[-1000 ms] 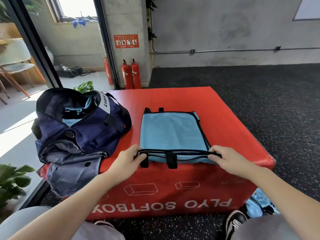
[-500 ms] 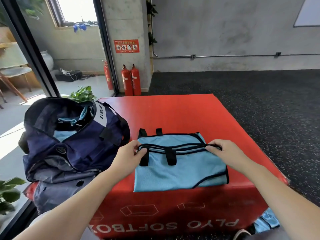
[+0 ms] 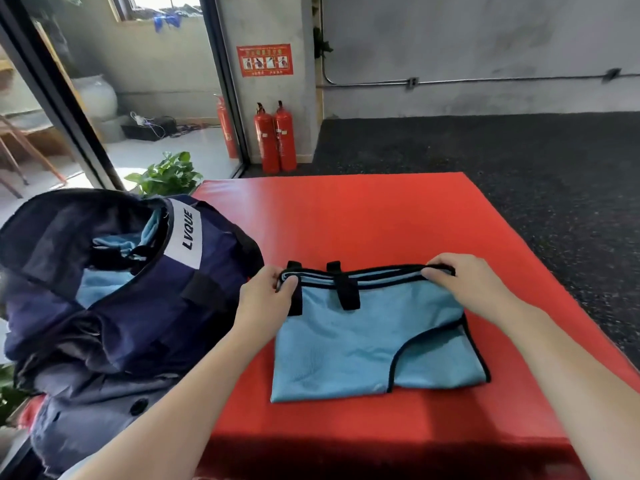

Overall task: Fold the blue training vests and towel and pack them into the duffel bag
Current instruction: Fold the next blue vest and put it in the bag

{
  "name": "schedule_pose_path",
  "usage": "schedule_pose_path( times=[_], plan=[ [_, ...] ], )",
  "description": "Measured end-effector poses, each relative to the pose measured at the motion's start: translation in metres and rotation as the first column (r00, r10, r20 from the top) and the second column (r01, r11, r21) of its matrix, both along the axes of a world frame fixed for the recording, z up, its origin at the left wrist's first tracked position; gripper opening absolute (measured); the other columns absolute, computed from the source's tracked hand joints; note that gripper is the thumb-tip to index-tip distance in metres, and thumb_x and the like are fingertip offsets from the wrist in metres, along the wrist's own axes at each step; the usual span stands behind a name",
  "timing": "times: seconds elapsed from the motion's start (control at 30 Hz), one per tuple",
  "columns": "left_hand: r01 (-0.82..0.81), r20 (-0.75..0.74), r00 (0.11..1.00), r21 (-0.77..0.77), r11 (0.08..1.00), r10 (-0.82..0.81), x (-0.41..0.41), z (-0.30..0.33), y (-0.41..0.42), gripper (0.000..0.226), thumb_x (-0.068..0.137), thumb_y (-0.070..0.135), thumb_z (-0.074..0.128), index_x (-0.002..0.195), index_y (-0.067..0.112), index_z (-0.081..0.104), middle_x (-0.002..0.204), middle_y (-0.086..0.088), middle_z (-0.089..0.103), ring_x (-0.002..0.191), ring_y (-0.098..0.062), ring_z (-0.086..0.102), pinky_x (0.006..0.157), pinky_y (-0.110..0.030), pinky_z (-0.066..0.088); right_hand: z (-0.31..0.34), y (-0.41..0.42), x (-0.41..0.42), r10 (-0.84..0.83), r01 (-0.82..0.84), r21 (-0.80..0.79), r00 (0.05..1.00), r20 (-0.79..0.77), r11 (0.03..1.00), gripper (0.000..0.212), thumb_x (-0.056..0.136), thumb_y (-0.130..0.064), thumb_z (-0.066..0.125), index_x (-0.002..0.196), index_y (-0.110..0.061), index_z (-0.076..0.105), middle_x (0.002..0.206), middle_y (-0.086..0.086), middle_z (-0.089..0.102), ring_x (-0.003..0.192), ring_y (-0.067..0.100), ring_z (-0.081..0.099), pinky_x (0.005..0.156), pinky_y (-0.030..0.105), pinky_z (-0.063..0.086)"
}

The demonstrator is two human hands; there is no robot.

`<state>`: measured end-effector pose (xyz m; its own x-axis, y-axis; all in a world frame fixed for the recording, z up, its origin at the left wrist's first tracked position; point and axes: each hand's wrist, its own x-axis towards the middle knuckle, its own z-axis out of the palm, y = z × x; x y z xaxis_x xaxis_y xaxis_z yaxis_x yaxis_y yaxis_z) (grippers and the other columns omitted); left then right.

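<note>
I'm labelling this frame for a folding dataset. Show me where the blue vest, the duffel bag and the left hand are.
blue vest (image 3: pixel 349 355): head view, on its flat blue cloth.
duffel bag (image 3: pixel 145 327): head view, on its navy side panel.
left hand (image 3: pixel 265 299): head view, on the back of the hand.

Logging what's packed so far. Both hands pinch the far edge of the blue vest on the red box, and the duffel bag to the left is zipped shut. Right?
Not quite. The head view shows the duffel bag open at the top, with light blue fabric visible inside. The rest holds: the left hand and right hand pinch the far edge of the blue vest on the red box.
</note>
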<state>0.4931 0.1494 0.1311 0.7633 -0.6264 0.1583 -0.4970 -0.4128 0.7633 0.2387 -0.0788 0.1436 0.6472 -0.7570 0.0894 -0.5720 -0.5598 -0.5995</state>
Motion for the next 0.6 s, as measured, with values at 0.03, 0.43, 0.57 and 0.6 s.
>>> schedule_pose_path(
  times=[0.03,0.43,0.57,0.6],
  plan=[
    [-0.001,0.001,1.000,0.036,0.999,0.001,0.003,-0.004,-0.004,0.023,0.096,0.032,0.061,0.076,0.025,0.051,0.069,0.008,0.055,0.065,-0.007,0.049,0.053,-0.020,0.033,-0.004,-0.004,0.003,-0.009,0.009,-0.006,0.999,-0.037,1.000,0.009,0.096,-0.038,0.065,0.097,-0.031,0.070,0.095,-0.014,0.069,0.095,0.012,0.062,0.076,0.028,0.040],
    [-0.040,0.153,0.988,0.207,0.978,0.008,0.005,-0.026,-0.015,0.026,0.094,0.036,0.063,0.114,0.022,0.057,0.104,0.002,0.053,0.092,-0.019,0.054,0.080,-0.036,0.046,-0.013,0.061,0.069,0.081,-0.082,0.004,0.986,-0.143,0.997,0.042,0.094,-0.057,0.059,0.121,-0.025,0.060,0.102,-0.010,0.064,0.093,0.012,0.061,0.081,0.035,0.051],
    [-0.023,0.104,0.995,0.146,0.989,0.008,-0.005,-0.023,-0.017,0.036,0.095,0.038,0.061,0.126,0.021,0.053,0.116,0.002,0.054,0.103,-0.018,0.055,0.088,-0.035,0.047,-0.029,0.084,0.086,0.146,-0.131,0.145,0.984,-0.104,0.981,0.059,0.092,-0.063,0.057,0.136,-0.024,0.050,0.105,-0.015,0.059,0.088,0.002,0.058,0.076,0.025,0.045],
    [-0.020,0.066,0.998,0.101,0.995,0.014,-0.007,-0.022,-0.018,0.038,0.095,0.039,0.062,0.127,0.020,0.053,0.119,0.002,0.054,0.105,-0.016,0.054,0.090,-0.032,0.046,-0.031,0.084,0.089,0.138,-0.125,0.165,0.988,-0.068,0.978,0.062,0.092,-0.063,0.058,0.139,-0.023,0.049,0.109,-0.013,0.059,0.092,0.003,0.058,0.079,0.024,0.044]
  ],
)
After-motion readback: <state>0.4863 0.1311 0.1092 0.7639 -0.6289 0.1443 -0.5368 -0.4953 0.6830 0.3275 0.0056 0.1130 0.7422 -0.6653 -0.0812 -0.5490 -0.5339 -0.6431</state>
